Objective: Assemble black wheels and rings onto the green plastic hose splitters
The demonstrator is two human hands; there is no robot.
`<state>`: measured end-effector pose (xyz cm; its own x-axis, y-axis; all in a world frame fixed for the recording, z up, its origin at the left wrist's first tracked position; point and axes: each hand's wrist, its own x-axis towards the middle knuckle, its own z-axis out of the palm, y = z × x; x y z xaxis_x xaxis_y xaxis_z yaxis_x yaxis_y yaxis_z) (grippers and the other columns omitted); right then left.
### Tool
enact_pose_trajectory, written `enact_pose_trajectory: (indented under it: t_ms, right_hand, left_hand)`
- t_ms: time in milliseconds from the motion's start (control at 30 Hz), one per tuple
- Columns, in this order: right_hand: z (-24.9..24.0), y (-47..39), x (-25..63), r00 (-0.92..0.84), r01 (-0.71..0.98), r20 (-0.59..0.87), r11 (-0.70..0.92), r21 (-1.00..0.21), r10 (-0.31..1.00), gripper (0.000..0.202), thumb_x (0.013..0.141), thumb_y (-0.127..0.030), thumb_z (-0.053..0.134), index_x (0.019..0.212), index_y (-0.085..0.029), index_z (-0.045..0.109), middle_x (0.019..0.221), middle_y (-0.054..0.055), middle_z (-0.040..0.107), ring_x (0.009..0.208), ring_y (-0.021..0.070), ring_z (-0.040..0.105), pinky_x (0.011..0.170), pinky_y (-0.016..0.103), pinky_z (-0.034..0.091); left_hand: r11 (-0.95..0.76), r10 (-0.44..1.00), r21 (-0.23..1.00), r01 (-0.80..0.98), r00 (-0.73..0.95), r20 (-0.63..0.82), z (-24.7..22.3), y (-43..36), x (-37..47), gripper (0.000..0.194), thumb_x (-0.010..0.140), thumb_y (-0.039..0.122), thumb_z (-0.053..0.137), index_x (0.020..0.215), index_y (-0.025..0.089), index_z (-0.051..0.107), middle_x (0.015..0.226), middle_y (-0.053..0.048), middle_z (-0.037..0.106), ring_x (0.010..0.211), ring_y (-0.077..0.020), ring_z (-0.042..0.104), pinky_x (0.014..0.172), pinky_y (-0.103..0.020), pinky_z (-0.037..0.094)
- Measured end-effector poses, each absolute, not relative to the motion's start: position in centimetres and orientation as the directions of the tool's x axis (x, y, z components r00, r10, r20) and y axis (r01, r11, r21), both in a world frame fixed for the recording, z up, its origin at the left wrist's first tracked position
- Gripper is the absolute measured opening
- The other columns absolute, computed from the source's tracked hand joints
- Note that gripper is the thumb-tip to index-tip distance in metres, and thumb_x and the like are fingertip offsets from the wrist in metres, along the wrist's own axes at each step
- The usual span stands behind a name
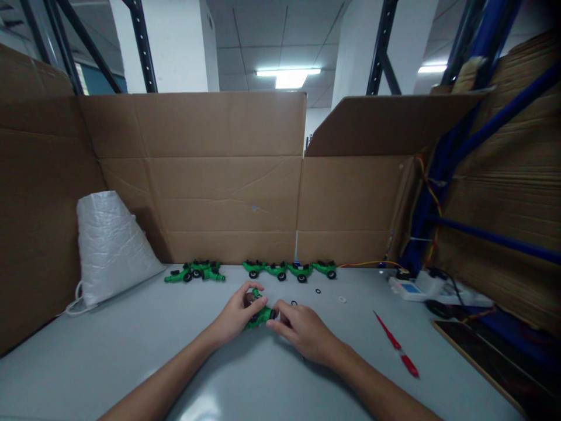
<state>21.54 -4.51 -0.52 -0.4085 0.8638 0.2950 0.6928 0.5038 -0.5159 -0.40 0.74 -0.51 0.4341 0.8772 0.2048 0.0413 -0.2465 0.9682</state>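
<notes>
My left hand (pixel 239 313) is closed around a small green toy vehicle (pixel 260 318), held just above the table with its body partly hidden by my fingers. The thumb and fingers of my right hand (pixel 302 330) pinch at the black piece on the toy's right end. Just behind the right knuckles a small black ring (pixel 294 303) shows. Farther back lie another black ring (pixel 318 291) and a white ring (pixel 342 299).
Similar green toys with black wheels (pixel 289 271) line the back, with another cluster (pixel 196 271) to their left. A red screwdriver-like tool (pixel 397 345) lies at right, near a power strip (pixel 421 289). A white bag (pixel 114 248) stands left; cardboard walls (pixel 219 193) enclose the table.
</notes>
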Motion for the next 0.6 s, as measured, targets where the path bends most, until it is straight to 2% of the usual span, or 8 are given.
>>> enact_pose_trajectory:
  t_ms: [600]
  right_hand:
    - [-0.48,-4.61,21.63,-0.412,0.696,0.284,0.5,-0.516,0.866,0.022,0.103,-0.044,0.058,0.097,-0.023,0.062,0.084,0.002,0.072,0.075,0.0198,0.065,0.067,0.026,0.035]
  left_hand:
    - [-0.262,0.874,0.962,0.077,0.441,0.203,-1.09,1.22,-0.52,0.055,0.091,0.058,0.073,0.123,0.018,0.056,0.071,0.006,0.05,0.062,-0.0109,0.047,0.056,-0.021,0.031]
